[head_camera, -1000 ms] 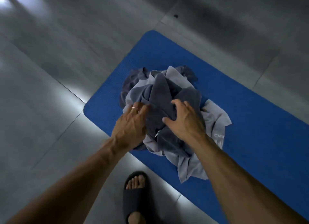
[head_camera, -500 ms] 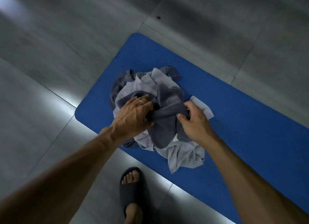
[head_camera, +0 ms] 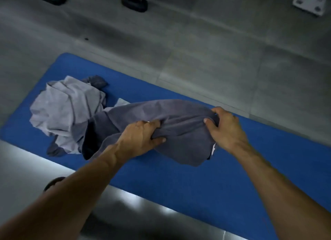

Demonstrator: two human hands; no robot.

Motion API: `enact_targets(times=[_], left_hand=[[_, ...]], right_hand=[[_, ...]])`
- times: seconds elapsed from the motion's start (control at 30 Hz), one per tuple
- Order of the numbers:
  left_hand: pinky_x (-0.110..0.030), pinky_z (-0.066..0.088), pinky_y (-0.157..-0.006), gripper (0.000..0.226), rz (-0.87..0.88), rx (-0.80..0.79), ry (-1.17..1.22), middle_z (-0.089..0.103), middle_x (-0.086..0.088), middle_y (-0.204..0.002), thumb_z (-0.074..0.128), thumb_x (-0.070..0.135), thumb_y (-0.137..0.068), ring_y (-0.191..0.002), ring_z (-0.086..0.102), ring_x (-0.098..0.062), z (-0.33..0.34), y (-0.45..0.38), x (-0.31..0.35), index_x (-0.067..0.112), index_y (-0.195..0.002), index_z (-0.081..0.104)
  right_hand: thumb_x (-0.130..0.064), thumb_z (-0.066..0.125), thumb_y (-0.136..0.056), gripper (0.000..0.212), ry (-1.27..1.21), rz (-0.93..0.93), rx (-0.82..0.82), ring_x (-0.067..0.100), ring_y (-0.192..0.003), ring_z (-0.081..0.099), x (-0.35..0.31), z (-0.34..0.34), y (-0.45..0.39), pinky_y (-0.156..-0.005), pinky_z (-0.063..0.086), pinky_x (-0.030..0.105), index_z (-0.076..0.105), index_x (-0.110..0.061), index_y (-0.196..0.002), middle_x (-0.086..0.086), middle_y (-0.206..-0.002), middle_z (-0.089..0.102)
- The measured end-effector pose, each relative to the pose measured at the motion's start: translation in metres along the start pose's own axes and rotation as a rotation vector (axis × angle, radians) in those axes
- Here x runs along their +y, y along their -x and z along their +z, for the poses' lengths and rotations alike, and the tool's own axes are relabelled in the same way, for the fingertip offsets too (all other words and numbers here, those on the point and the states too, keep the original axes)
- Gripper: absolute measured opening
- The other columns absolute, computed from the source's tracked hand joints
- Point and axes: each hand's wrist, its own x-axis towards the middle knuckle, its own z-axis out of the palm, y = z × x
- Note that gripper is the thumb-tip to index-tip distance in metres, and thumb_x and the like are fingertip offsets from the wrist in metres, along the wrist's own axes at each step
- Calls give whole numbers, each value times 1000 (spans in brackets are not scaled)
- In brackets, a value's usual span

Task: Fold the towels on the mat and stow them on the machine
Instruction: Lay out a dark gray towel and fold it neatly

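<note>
A dark grey towel (head_camera: 180, 121) is stretched sideways over the blue mat (head_camera: 179, 177), lifted partly off the pile. My left hand (head_camera: 141, 137) grips a bunch of it near its middle. My right hand (head_camera: 226, 128) grips its right end, and a small white label hangs below that hand. On the left part of the mat lies a crumpled pile of light grey towels (head_camera: 66, 109), with darker cloth showing at its back and its front edge. The dark towel's left end still lies against that pile.
Grey floor tiles surround the mat. Dark sandals (head_camera: 134, 2) stand at the far edge of the floor, and a white flat object (head_camera: 309, 2) lies at the top right. My dark slipper (head_camera: 53, 183) shows beside my left forearm.
Both hands have pulled the dark grey towel out of the pile and to the right, spreading apart along it. The view has lifted, so more of the far floor shows.
</note>
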Motion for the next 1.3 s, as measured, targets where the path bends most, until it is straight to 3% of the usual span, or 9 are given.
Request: enact_targets(times=[0.27, 0.5, 0.63, 0.73, 0.83, 0.97, 1.03, 1.17, 1.3], left_hand=[[-39, 44, -86, 35, 106, -58, -127, 64, -8, -116, 50, 38, -95, -107, 59, -30, 195, -54, 146, 14, -120, 53], [-37, 37, -103, 57, 248, -204, -196, 44, -3, -137, 53, 52, -88, -126, 42, -23, 342, -89, 130, 20, -135, 47], [-44, 42, -104, 61, 426, 46, -333, 48, -10, -140, 40, 50, -91, -129, 45, -30, 368, -122, 120, 11, -138, 46], [-42, 18, -119, 77, 383, -63, -436, 22, -6, -158, 48, 46, -94, -148, 14, -26, 383, -157, 133, 14, -154, 13], [-45, 6, -120, 90, 310, -236, -515, 15, -6, -160, 54, 49, -91, -149, 6, -25, 399, -183, 158, 16, -154, -1], [-37, 31, -103, 32, 278, -113, -458, 59, -8, -123, 51, 32, -90, -118, 52, -28, 411, -200, 180, 19, -119, 51], [-34, 40, -82, 12, 197, -84, -144, 66, -7, -98, 54, 28, -90, -98, 60, -30, 406, -202, 193, 19, -98, 53], [-27, 36, -67, 13, 80, -81, 192, 61, -3, -86, 61, 25, -90, -83, 57, -21, 391, -218, 230, 19, -95, 50], [-34, 42, -76, 18, 141, 94, 213, 57, -1, -88, 56, 21, -93, -91, 57, -29, 395, -250, 278, 16, -109, 51]], right_hand=[[-30, 48, -99, 38, 338, -18, 51, 35, -107, 60, 221, -2, 26, -83, 45, 39, 46, -15, -133, 12, -121, 63], [-51, 43, -97, 65, 362, 3, -346, 22, -140, 35, 358, 103, 17, -113, 29, 35, 26, -22, -152, 3, -155, 33], [-37, 28, -104, 50, 371, -59, -126, 22, -136, 37, 411, 118, 10, -111, 28, 40, 29, -18, -150, 4, -148, 42], [-27, 42, -99, 57, 403, 110, 64, 30, -133, 38, 455, 105, -8, -106, 35, 45, 24, -14, -151, 10, -148, 39], [-27, 61, -85, 83, 470, 221, -137, 26, -145, 22, 491, 91, -27, -112, 27, 45, 14, -25, -154, 4, -160, 19], [-16, 60, -83, 14, 309, 81, -104, 23, -102, 55, 515, 79, -40, -82, 41, 30, 52, -26, -89, 0, -101, 56], [-6, 59, -84, 24, 12, 138, 22, 20, -72, 49, 523, 65, -37, -62, 36, 24, 46, -23, -74, -3, -71, 50], [-4, 57, -88, 14, -388, 368, 235, 13, -62, 50, 550, 30, -9, -48, 37, 15, 55, -18, -91, -2, -70, 55], [-4, 58, -88, 15, -331, 478, 369, 21, -84, 57, 596, -5, 20, -68, 42, 24, 62, -16, -95, 6, -88, 62]])
